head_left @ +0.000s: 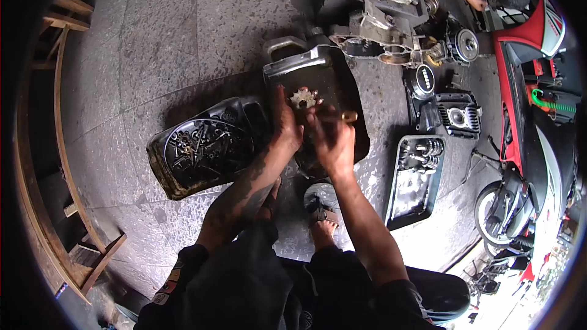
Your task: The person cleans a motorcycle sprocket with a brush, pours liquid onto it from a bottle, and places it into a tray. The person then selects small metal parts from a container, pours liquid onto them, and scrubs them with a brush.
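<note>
My left hand (pixel 286 123) is closed on a small metal part with a toothed edge (pixel 302 99), holding it over a dark cut-open jerrycan (pixel 345 79). Close beside it, my right hand (pixel 335 140) is bent at the metal part, its fingers partly smeared by motion. From that hand juts a thin tool with a brownish-gold end (pixel 349 117); its other end is hidden or blurred, so its kind is unclear. To the left lies a second cut-open container (pixel 162 174) with many bolts and small metal pieces (pixel 202 143) in it.
Engine casings (pixel 385 30) stand at the upper right, near a Yamaha-marked cover (pixel 423 80) and a finned cylinder part (pixel 457 116). A tray (pixel 413 214) holds gears. A red-and-white motorcycle (pixel 513 104) flanks the right; another person's hand (pixel 477 2) is beyond. A wooden frame (pixel 61 165) lines the left.
</note>
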Tool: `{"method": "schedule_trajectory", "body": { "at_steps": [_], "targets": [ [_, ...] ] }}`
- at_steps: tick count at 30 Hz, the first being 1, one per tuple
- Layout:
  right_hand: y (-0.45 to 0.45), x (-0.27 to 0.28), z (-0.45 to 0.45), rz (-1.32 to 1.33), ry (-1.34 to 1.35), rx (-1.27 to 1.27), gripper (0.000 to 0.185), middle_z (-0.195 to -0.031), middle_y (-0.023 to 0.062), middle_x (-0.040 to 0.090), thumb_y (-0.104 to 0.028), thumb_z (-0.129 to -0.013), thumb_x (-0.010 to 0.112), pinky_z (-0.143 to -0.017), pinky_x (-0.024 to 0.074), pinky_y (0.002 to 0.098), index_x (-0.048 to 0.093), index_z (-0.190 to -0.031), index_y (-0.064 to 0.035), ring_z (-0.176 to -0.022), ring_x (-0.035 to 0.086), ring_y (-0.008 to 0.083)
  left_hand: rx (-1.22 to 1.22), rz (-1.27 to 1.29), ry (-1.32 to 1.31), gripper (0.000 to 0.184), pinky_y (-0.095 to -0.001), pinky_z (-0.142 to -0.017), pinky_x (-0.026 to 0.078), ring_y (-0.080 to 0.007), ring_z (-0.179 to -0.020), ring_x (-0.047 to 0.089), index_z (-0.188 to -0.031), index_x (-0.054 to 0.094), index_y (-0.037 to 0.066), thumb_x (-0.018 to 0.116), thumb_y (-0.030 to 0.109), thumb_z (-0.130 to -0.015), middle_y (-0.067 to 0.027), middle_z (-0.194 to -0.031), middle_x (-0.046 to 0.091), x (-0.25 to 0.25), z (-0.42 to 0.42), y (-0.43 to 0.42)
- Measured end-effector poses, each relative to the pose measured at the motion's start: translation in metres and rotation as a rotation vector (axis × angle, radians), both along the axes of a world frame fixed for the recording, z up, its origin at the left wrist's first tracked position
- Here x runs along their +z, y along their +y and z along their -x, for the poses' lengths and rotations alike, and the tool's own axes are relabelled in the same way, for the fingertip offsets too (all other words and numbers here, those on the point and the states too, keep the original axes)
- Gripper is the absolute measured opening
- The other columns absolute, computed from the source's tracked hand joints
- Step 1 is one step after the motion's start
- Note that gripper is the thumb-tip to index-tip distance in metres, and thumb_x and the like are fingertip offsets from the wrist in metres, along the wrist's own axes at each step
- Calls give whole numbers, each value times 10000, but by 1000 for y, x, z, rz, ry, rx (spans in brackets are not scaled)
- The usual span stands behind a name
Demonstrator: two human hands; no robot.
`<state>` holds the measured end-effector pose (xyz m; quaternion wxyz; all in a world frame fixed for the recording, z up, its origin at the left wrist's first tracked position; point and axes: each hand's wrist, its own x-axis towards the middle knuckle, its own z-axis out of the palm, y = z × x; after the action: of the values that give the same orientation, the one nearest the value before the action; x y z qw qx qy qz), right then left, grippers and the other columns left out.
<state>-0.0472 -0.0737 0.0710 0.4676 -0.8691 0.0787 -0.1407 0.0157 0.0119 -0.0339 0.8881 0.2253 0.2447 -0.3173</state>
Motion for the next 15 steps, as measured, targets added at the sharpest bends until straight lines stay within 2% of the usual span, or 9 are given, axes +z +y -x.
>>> {"method": "schedule_trajectory", "body": {
  "at_steps": [1,3,4,5,7,9,11,12,15],
  "targets": [
    [-2,2,-7,-117,42,-32,164,-860,158,698,-115,-881,642,-699,522,347,629,-973,20,-795,698,251,-13,-1,2,533,-429,-842,500,-210,-1042,588,-1221,522,159,393,588,-932,-3,-1177,596,16,1,-2],
    [-7,7,-23,89,86,-167,162,-833,223,665,-129,-892,613,-603,516,404,624,-914,31,-740,670,367,167,-258,72,535,-402,-814,525,-223,-994,610,-1166,552,123,390,578,-937,-26,-1103,626,42,-1,-7],
    [-10,7,-25,-52,45,-195,189,-826,232,661,-148,-902,598,-593,520,419,619,-946,34,-738,668,375,171,-230,105,529,-400,-854,510,-225,-980,618,-1143,567,120,395,576,-937,-32,-1073,638,43,0,-8],
    [-14,14,-20,119,226,-183,178,-823,230,662,-140,-895,602,-616,529,424,627,-945,29,-743,667,377,177,-230,98,529,-400,-854,510,-225,-980,618,-1143,567,120,395,576,-937,-32,-1073,638,44,-3,-6],
    [-9,17,-2,28,130,-86,150,-836,218,665,-125,-885,612,-651,535,425,640,-937,13,-766,655,389,135,-207,68,526,-410,-893,495,-222,-990,618,-1143,565,110,399,565,-940,-36,-1076,638,39,-2,-6],
    [2,12,-1,52,31,-61,135,-854,202,672,-116,-875,625,-666,532,409,652,-933,3,-790,658,383,105,-52,-10,531,-398,-922,480,-216,-997,622,-1135,568,93,393,557,-945,-44,-1087,641,16,1,-6],
    [-1,6,-14,-56,27,-91,132,-863,194,677,-119,-879,626,-660,526,404,650,-936,-3,-812,664,372,23,-22,-55,493,-390,-880,477,-185,-942,633,-1140,560,162,369,576,-952,-25,-1043,648,9,2,-6],
    [-3,8,-20,-33,51,-137,136,-860,196,678,-124,-887,617,-650,527,400,648,-936,-1,-805,668,365,163,-199,18,537,-399,-919,478,-208,-1013,623,-1145,576,88,372,547,-955,-50,-1113,645,34,3,-11],
    [-14,17,-15,25,174,-220,181,-841,200,679,-142,-905,590,-633,538,389,636,-978,16,-771,681,355,170,-208,102,542,-382,-905,485,-204,-1010,624,-1122,594,83,372,548,-955,-48,-1078,657,47,-2,-9]
  ]
}}
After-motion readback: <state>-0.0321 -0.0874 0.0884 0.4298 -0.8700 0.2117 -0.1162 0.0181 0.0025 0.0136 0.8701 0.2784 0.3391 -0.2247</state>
